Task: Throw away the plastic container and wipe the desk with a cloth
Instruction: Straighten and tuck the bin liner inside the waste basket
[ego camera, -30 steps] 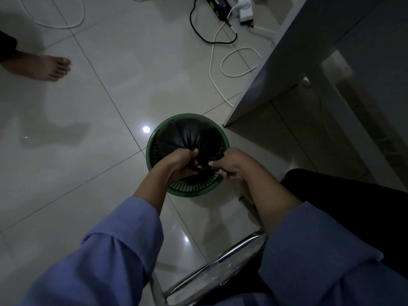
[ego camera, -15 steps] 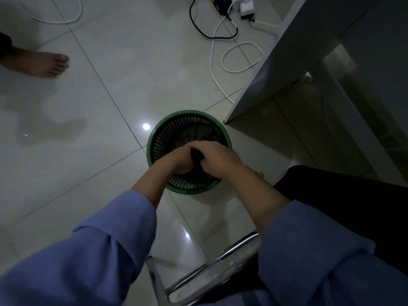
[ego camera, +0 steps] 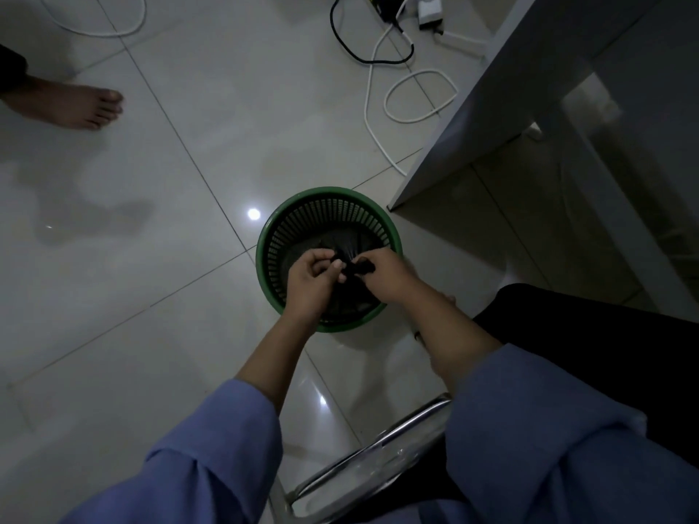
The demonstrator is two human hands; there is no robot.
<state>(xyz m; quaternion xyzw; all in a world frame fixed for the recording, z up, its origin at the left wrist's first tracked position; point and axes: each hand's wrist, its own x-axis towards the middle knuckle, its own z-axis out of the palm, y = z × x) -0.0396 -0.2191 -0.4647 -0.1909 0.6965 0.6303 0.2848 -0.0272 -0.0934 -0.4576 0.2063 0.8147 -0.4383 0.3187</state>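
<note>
A round green slatted waste basket [ego camera: 299,206] stands on the tiled floor below me. Inside it lies a black plastic bag [ego camera: 342,245], bunched together at its top. My left hand [ego camera: 312,281] and my right hand [ego camera: 386,274] are both over the basket, each pinching a twisted end of the bag's neck. The two hands are a little apart with the dark knot between them. The plastic container and the cloth are not in view.
The grey desk's corner [ego camera: 454,153] juts in just right of the basket. White and black cables [ego camera: 378,107] and a power strip [ego camera: 429,7] lie on the floor behind. Another person's bare foot [ego camera: 75,105] stands far left. A chrome chair frame [ego camera: 363,459] is beneath me.
The bag has dropped from rim height deeper into the basket. My hands were pressed together over its neck and have now drawn apart, each pulling one end.
</note>
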